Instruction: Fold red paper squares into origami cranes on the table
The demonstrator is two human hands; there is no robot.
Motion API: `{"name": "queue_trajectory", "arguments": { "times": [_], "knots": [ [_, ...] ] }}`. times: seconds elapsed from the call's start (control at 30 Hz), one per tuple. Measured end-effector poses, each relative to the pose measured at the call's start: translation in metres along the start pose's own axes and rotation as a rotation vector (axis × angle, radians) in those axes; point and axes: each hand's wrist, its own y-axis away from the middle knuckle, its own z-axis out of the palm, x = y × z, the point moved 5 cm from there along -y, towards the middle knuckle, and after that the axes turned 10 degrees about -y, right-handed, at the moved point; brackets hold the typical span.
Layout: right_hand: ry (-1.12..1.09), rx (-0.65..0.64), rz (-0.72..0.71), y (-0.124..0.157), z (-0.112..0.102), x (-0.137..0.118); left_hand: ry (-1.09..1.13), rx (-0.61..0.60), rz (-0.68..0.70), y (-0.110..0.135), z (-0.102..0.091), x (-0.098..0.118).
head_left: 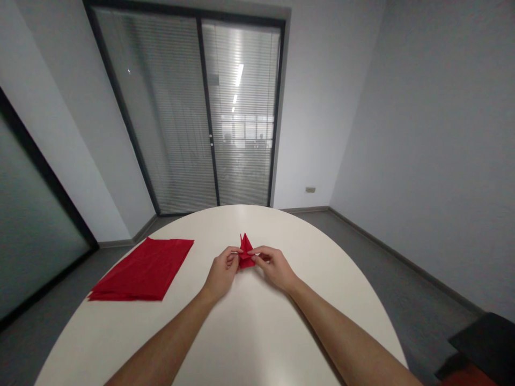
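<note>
A small piece of folded red paper (246,260) is held up between both hands, just over the middle of the table. Pointed tips of it rise above my fingers, and a wider flap shows below them. My left hand (222,272) pinches its left side, with the other fingers curled in. On the right side, my right hand (275,266) grips it between thumb and forefinger. Parts of the folds are covered by the fingertips.
A stack of red paper sheets (147,271) lies at the left of the round white table (249,332). Beyond the table are glass doors with blinds (177,118). A dark chair (488,343) stands at the lower right.
</note>
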Motion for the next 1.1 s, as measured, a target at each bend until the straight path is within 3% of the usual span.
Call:
{"name": "queue_trajectory", "arguments": {
  "times": [0.8, 1.1],
  "knots": [
    [-0.076, -0.020, -0.009, 0.001, 0.002, -0.002, 0.006, -0.015, -0.007, 0.002, -0.001, 0.005],
    [0.023, 0.010, 0.012, 0.000, 0.001, -0.003, -0.035, 0.008, -0.013, 0.002, -0.001, 0.008]
  ]
}}
